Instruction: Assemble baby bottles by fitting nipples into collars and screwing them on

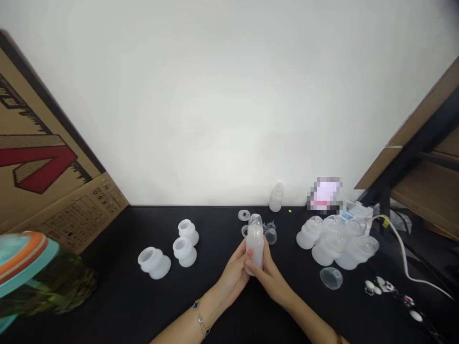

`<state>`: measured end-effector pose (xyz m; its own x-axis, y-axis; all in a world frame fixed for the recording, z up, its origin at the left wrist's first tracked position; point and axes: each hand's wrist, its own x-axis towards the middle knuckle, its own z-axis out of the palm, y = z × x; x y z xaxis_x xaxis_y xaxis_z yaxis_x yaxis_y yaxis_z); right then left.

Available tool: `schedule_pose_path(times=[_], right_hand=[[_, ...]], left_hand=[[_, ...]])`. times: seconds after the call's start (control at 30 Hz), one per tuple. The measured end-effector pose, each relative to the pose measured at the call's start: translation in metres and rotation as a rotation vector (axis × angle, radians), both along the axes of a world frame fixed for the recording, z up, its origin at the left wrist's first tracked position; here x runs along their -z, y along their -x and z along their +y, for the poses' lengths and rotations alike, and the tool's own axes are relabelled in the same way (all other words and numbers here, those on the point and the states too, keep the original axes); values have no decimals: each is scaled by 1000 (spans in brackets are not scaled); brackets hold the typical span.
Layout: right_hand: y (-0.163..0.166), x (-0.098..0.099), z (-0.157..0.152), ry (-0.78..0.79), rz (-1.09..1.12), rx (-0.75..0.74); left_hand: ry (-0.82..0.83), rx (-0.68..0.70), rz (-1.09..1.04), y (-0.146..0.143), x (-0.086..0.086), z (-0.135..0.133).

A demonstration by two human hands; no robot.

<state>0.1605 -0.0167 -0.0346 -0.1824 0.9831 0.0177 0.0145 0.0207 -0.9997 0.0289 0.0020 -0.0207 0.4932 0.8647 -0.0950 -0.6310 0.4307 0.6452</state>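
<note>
A small frosted white bottle point(255, 243) with a clear cap stands upright at the middle of the black table point(107, 296). My left hand point(234, 274) and my right hand point(269, 278) both wrap their fingers around its lower body from either side. My left wrist wears a thin bracelet. Just behind the bottle lie small clear rings and caps point(267, 231).
Three open white bottle bodies point(171, 251) stand to the left. A cluster of capped bottles point(335, 241) and a loose clear cap point(330, 278) sit to the right. One bottle point(276, 197) stands by the white wall. A cardboard box point(46, 181) leans far left; a white cable point(405, 260) runs right.
</note>
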Motion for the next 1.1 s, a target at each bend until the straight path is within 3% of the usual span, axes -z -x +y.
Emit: schedule_pose_path(times=[0.4,0.7,1.1], right_hand=[[-10,6,10,-10,117,22],[-6,-2,4,31,138,26],[-4,8,6,35,210,57]], left_hand=[[8,34,-81,0,-3,0],[56,42,-100,4,-4,3],[-2,63,-113,3,-3,1]])
